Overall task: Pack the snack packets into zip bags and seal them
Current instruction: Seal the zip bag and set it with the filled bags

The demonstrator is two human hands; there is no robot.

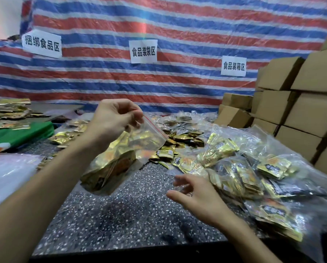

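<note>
Left hand (113,116) pinches filled zip bag (128,149) by red-striped top (hanging above speckled table (124,215)); right hand (195,196) below-right, fingers loosely spread, holding nothing.

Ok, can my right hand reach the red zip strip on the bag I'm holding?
Probably yes. The right hand is open and empty, nothing stands between it and the red zip strip, whose lower end the left hand leaves free.
</note>
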